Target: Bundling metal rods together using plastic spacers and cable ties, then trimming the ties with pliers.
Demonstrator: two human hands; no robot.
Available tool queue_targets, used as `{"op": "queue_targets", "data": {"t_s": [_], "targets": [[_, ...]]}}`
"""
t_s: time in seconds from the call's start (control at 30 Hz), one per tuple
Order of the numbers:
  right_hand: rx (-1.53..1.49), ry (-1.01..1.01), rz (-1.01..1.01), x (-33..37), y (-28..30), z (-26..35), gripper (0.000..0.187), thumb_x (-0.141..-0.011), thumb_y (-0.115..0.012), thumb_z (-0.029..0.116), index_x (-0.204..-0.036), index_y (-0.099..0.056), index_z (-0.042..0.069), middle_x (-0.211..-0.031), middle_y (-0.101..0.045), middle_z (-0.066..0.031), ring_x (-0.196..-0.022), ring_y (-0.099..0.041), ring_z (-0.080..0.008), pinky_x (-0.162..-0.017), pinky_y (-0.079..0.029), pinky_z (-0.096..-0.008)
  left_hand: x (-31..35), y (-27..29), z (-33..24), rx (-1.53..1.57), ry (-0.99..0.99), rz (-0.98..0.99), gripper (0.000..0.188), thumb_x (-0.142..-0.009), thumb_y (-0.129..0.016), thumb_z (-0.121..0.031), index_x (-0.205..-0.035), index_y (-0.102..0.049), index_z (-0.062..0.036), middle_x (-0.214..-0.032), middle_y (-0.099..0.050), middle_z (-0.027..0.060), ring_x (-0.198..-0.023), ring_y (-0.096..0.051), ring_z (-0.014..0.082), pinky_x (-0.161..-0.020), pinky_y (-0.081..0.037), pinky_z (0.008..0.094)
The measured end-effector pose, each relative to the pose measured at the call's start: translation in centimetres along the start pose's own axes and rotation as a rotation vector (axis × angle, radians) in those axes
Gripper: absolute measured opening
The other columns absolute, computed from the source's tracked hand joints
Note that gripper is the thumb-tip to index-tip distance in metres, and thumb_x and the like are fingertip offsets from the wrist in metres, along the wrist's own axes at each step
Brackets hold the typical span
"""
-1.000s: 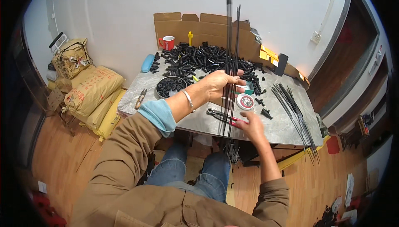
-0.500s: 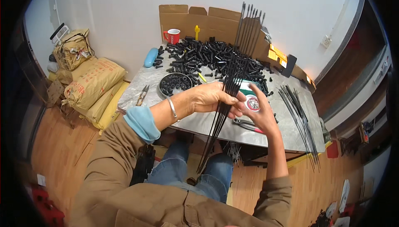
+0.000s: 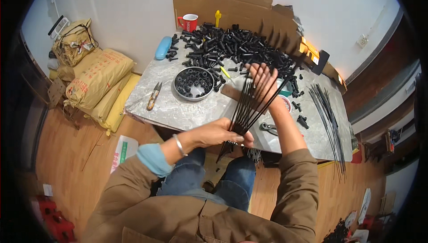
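A bundle of thin black rods (image 3: 240, 117) fans out upward above the table's front edge. My left hand (image 3: 217, 133) is closed round its lower part, and short ends stick out below the fist. My right hand (image 3: 267, 87) is raised with fingers stretched out, palm toward the upper rods; whether it touches them I cannot tell. Beyond it, the rod tips are smeared by motion. Under the rods lie a flat brown bar (image 3: 230, 92) and a plier-like tool (image 3: 267, 128), partly covered. A round container (image 3: 286, 102) is mostly hidden behind my right wrist.
Black bolt-like parts (image 3: 236, 47) are heaped along the back of the grey table (image 3: 156, 102). A round tin (image 3: 177, 92) holds small black rings. Nearby are snips (image 3: 154, 96), a blue case (image 3: 163, 48) and a red mug (image 3: 189, 22). More black rods (image 3: 329, 120) overhang the right edge.
My left hand has come down and nearer with the rods. My right hand has risen from beside the left hand to the upper rods, fingers stretched. The view has shifted slightly.
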State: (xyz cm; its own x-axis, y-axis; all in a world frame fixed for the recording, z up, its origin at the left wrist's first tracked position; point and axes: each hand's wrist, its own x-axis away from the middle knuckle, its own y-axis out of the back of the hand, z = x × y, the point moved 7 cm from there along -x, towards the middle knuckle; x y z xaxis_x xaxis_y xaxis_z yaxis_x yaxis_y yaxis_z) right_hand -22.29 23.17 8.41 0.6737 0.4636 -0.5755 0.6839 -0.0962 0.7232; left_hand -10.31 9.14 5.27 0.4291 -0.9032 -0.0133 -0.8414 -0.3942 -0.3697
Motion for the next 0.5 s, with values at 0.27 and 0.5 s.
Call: {"op": "queue_targets", "data": {"t_s": [0.27,0.5], "targets": [[-2.168,-0.298,0.363,1.4,8.4,-0.5,0.076,-0.081,-0.072,0.024,-0.140,-0.034,-0.002,-0.136,-0.047,-0.0205,-0.128,-0.045,-0.0328,-0.106,-0.037,-0.0466,-1.7,2.7,5.4,0.060,0.123,-0.065,0.029,-0.088,-0.057,-0.005,-0.114,-0.058,0.0061,-0.101,-0.068,0.0162,-0.093,-0.066,0.0217,-0.085,-0.052,0.0321],[-2.175,-0.613,0.174,1.4,9.7,2.3,0.028,-0.097,-0.052,0.020,-0.114,-0.055,-0.003,-0.091,-0.066,-0.0120,-0.088,-0.066,-0.0283,-0.088,-0.052,-0.0471,-1.6,1.9,5.1,-0.057,0.138,-0.155,0.043,-0.087,-0.059,-0.008,-0.127,-0.048,0.0054,-0.116,-0.060,0.0129,-0.107,-0.057,0.0183,-0.091,-0.048,0.0258]]}}
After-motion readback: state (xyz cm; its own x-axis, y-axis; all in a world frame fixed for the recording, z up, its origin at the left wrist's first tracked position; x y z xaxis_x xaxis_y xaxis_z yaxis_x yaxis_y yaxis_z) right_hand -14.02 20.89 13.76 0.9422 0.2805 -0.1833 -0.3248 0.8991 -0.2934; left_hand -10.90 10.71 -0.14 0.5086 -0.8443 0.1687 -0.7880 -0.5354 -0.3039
